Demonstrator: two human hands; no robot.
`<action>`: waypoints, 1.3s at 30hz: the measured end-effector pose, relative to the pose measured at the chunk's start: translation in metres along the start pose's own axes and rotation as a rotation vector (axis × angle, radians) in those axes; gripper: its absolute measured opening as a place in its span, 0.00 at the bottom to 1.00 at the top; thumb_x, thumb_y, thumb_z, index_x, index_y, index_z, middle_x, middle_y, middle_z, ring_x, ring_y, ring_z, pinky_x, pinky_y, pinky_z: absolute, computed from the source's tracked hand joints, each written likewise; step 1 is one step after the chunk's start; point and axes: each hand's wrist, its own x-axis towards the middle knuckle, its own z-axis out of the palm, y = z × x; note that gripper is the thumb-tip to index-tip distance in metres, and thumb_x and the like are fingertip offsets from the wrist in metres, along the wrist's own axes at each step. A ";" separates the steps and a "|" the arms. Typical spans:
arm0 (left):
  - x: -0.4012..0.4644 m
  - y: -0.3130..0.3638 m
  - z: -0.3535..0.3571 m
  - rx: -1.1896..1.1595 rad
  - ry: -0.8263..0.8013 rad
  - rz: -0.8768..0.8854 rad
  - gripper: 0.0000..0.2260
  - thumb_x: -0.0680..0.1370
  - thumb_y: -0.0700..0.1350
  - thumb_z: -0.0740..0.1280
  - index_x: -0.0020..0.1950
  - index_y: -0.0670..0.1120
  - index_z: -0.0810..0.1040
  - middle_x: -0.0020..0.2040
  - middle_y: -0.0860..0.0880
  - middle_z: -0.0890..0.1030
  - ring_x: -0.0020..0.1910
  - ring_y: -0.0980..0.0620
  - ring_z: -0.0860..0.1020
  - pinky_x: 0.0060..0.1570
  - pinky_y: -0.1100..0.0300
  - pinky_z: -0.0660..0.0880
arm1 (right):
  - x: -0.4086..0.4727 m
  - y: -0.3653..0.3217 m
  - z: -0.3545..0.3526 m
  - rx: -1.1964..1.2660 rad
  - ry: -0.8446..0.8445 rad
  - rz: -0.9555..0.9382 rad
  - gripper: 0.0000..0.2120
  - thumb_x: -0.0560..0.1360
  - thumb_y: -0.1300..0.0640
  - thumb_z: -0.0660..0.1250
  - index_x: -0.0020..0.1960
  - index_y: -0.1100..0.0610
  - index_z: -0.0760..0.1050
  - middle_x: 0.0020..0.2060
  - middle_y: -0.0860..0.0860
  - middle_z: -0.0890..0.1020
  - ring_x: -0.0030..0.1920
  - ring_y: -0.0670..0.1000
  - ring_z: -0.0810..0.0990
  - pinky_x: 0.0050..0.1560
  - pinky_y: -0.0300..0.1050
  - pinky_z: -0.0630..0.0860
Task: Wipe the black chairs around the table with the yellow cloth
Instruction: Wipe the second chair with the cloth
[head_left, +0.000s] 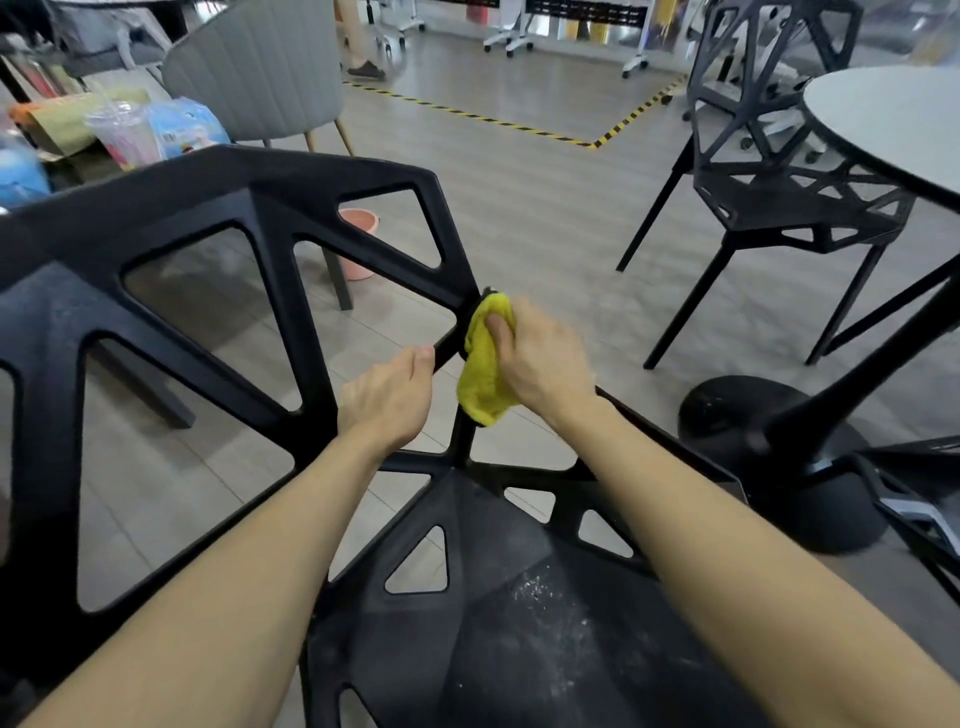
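A black chair with a cut-out geometric back fills the near view, its seat dusted with pale specks. My right hand grips the yellow cloth and presses it against the right edge strut of the chair back. My left hand holds a lower bar of the same back, just left of the cloth. A second black chair stands at the far right beside the round grey table.
The table's black pedestal base sits on the floor to the right. A grey upholstered chair stands behind, a pink bucket shows through the chair back, and cups and bags lie at far left. Striped floor tape crosses the floor.
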 end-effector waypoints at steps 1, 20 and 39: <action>0.001 0.000 0.001 0.010 0.007 0.002 0.24 0.87 0.59 0.41 0.56 0.53 0.76 0.55 0.46 0.83 0.54 0.39 0.79 0.58 0.43 0.72 | -0.011 0.015 -0.008 -0.032 -0.039 -0.014 0.17 0.85 0.39 0.57 0.56 0.53 0.72 0.51 0.57 0.84 0.52 0.65 0.81 0.46 0.54 0.71; 0.007 -0.007 0.006 0.032 0.046 -0.012 0.25 0.82 0.62 0.38 0.56 0.57 0.73 0.55 0.47 0.84 0.53 0.38 0.79 0.60 0.40 0.73 | -0.081 0.123 -0.043 -0.200 -0.164 -0.017 0.13 0.82 0.41 0.61 0.59 0.49 0.72 0.49 0.53 0.86 0.50 0.65 0.83 0.46 0.55 0.77; 0.046 0.047 0.019 0.146 0.081 0.058 0.25 0.89 0.59 0.44 0.66 0.49 0.76 0.64 0.37 0.81 0.64 0.32 0.78 0.65 0.39 0.71 | -0.144 0.209 -0.080 -0.090 -0.105 0.327 0.24 0.77 0.26 0.61 0.52 0.47 0.75 0.46 0.52 0.86 0.50 0.62 0.84 0.47 0.53 0.76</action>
